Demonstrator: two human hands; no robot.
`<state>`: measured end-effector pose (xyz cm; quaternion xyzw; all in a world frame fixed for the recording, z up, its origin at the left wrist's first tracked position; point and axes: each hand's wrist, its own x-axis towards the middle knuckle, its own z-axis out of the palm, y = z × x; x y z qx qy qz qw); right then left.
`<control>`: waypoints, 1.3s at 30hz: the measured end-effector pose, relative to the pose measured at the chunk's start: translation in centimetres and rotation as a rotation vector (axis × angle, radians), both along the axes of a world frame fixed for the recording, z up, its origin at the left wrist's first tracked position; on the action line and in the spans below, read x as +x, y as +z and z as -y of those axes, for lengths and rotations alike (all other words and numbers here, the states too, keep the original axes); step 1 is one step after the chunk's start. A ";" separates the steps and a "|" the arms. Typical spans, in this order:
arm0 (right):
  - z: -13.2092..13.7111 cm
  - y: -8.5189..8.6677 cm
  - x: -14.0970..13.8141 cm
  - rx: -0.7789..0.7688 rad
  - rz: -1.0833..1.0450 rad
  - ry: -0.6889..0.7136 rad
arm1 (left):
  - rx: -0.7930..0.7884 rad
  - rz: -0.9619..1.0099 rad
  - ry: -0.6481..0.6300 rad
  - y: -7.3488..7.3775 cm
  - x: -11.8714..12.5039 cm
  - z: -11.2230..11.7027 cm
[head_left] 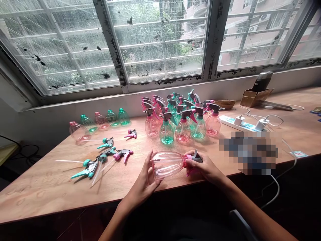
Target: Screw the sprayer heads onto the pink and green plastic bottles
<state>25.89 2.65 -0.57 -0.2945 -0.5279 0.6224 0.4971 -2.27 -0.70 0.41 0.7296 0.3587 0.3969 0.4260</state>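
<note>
A clear pink spray bottle (167, 164) lies sideways between my hands above the table's front edge. My left hand (147, 177) is wrapped round its base. At the neck, my right hand (202, 165) grips the pink collar and grey spray head (196, 156), which sits on the bottle's mouth. Left of my hands lie several loose trigger spray heads: a teal one (87, 169) with its tube, a pink and grey one (122, 155), and a smaller-looking pink one (131, 134) farther back. Bottles without heads, such as a pink one (79, 133) and a green one (124, 117), stand at the back left.
Several bottles with spray heads, including a green one (167, 130), stand grouped at the back middle. A white power strip (247, 124) with plugs and cables is on the right, near a blurred patch (248, 150). A cardboard box (252, 97) stands farther back below the windows.
</note>
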 end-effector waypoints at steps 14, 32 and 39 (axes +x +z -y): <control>0.1 0.2 -0.1 -0.003 0.007 0.009 | -0.056 0.021 -0.012 0.4 0.3 0.3; 0.2 0.3 -0.1 -0.001 0.010 -0.011 | 0.008 -0.062 0.038 0.1 0.1 0.0; 0.2 0.3 -0.1 0.012 0.051 -0.019 | 0.017 -0.003 0.013 -0.8 -0.2 -0.3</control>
